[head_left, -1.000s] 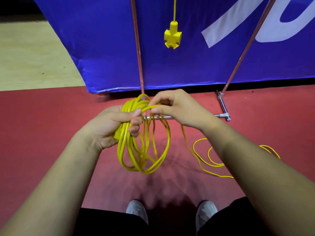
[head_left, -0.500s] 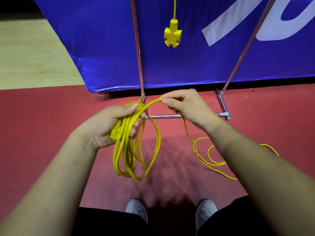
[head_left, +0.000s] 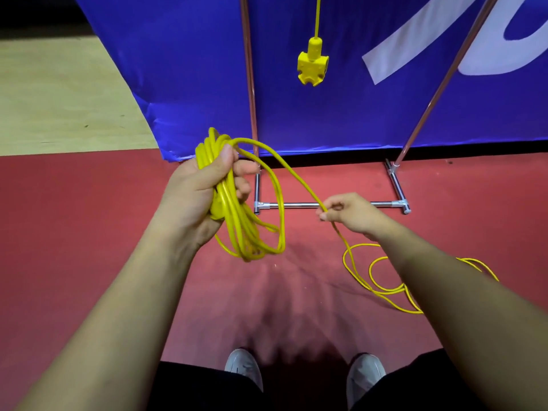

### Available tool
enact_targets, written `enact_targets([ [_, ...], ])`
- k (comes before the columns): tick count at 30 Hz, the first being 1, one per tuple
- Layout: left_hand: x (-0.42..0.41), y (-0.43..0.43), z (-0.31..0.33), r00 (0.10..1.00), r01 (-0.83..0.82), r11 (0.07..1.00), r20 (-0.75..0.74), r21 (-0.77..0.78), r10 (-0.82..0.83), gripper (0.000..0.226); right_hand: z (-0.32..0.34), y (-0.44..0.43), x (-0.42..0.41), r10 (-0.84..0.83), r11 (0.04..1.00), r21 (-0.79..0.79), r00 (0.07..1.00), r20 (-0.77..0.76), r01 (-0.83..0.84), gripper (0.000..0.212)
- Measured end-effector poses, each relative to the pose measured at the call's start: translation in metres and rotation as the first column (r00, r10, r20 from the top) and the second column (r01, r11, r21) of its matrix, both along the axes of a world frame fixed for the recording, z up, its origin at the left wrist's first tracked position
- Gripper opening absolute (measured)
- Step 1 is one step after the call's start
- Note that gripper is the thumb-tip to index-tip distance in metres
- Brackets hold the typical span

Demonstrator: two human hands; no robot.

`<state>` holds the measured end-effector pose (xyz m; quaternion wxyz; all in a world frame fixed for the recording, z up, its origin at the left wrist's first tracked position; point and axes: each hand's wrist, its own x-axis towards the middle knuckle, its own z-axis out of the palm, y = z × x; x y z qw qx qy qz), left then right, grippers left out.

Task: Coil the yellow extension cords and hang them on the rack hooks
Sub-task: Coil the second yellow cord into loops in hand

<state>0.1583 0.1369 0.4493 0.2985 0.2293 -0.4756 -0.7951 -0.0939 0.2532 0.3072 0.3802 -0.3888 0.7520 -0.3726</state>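
Head view. Item: thin yellow flexible extension cord [head_left: 231,215], light, limp, probably springy. Your left hand [head_left: 201,185] grips the gathered loops at their top; your right hand [head_left: 347,213] pinches the free run, its tail slack on the red floor [head_left: 89,218]. Hold loops firmly, or they spill.

The rack poles [head_left: 250,84] and hanging cord [head_left: 318,16] run off the top edge; the floor cord [head_left: 344,259] passes behind the right forearm [head_left: 444,280].

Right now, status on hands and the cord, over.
Left hand grips the coil. Right hand pinches the free cord. Slack trails on floor, uncoiled. No snag seen.
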Motion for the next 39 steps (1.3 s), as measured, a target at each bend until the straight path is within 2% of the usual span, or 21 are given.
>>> enact_targets([
  [2, 0.0, -0.001, -0.001, 0.997, -0.075, 0.996, -0.017, -0.049, 0.074, 0.017, -0.026, 0.007, -0.004, 0.036, 0.988, 0.151, 0.999, 0.018, -0.038, 0.015],
  [4, 0.003, -0.003, -0.003, 0.996, -0.079, 0.985, 0.031, -0.153, 0.085, 0.023, -0.038, 0.011, 0.002, 0.048, 0.966, 0.253, 0.998, 0.046, -0.059, 0.004],
  [6, 0.004, -0.004, -0.006, 0.99, -0.046, 0.963, 0.12, -0.265, 0.081, 0.027, -0.037, 0.006, 0.014, -0.081, 0.97, 0.24, 0.974, 0.211, 0.028, 0.011],
  [8, 0.004, -0.006, -0.009, 0.977, -0.05, 0.95, 0.182, -0.307, 0.11, 0.022, -0.024, -0.007, 0.03, -0.187, 0.971, 0.207, 0.912, 0.364, 0.117, 0.014],
  [10, 0.005, -0.009, -0.012, 0.965, -0.066, 0.95, 0.222, -0.306, 0.139, 0.013, -0.002, -0.022, 0.046, -0.172, 0.979, 0.169, 0.917, 0.359, 0.117, 0.012],
  [13, 0.007, -0.012, -0.015, 0.94, -0.045, 0.949, 0.31, -0.311, 0.146, 0.013, 0.046, -0.032, 0.066, -0.029, 0.995, 0.103, 0.971, 0.237, 0.004, 0.007],
  [15, 0.008, -0.012, -0.018, 0.921, -0.021, 0.953, 0.365, -0.303, 0.137, 0.015, 0.077, -0.028, 0.071, 0.151, 0.982, 0.091, 0.98, 0.13, -0.163, 0.012],
  [16, 0.007, -0.011, -0.02, 0.913, -0.005, 0.954, 0.387, -0.301, 0.127, 0.016, 0.092, -0.024, 0.073, 0.262, 0.958, 0.082, 0.956, 0.13, -0.274, 0.013],
  [18, 0.007, -0.009, -0.021, 0.896, 0.06, 0.95, 0.435, -0.306, 0.084, 0.013, 0.116, -0.018, 0.077, 0.412, 0.906, -0.007, 0.88, 0.238, -0.423, 0.012],
  [21, 0.006, -0.005, -0.017, 0.887, 0.209, 0.941, 0.456, -0.268, -0.067, 0.012, 0.128, -0.018, 0.074, 0.355, 0.931, -0.21, 0.876, 0.325, -0.3, 0.004],
  [24, 0.005, -0.002, -0.01, 0.914, 0.268, 0.945, 0.36, -0.189, -0.188, 0.013, 0.119, -0.023, 0.064, 0.3, 0.925, -0.338, 0.879, 0.371, -0.173, 0.007],
  [26, 0.005, -0.003, -0.008, 0.941, 0.244, 0.965, 0.264, -0.091, -0.213, 0.009, 0.103, -0.024, 0.051, 0.263, 0.928, -0.34, 0.911, 0.319, -0.149, 0.009],
  [28, 0.007, -0.007, -0.006, 0.968, 0.192, 0.981, 0.16, 0.02, -0.193, 0.009, 0.084, -0.018, 0.033, 0.237, 0.948, -0.262, 0.951, 0.198, -0.181, 0.005],
  [30, 0.011, -0.013, -0.005, 0.982, 0.144, 0.987, 0.109, 0.077, -0.152, 0.012, 0.062, -0.007, 0.014, 0.211, 0.97, -0.161, 0.96, 0.186, -0.182, 0.013],
  [32, 0.014, -0.015, -0.006, 0.978, 0.142, 0.988, 0.143, 0.056, -0.149, 0.013, 0.046, 0.001, 0.004, 0.141, 0.985, -0.135, 0.948, 0.286, -0.106, 0.008],
  [34, 0.014, -0.012, -0.008, 0.953, 0.187, 0.982, 0.24, 0.009, -0.184, 0.012, 0.039, 0.0, 0.004, 0.063, 0.984, -0.176, 0.93, 0.361, 0.001, 0.008],
  [37, 0.011, -0.006, -0.009, 0.914, 0.211, 0.977, 0.349, 0.023, -0.206, 0.014, 0.046, -0.013, 0.014, 0.004, 0.959, -0.266, 0.938, 0.348, 0.094, 0.014],
  [39, 0.011, -0.005, -0.007, 0.924, 0.188, 0.977, 0.318, 0.104, -0.211, 0.015, 0.055, -0.02, 0.018, -0.008, 0.941, -0.322, 0.957, 0.291, 0.106, 0.017],
])
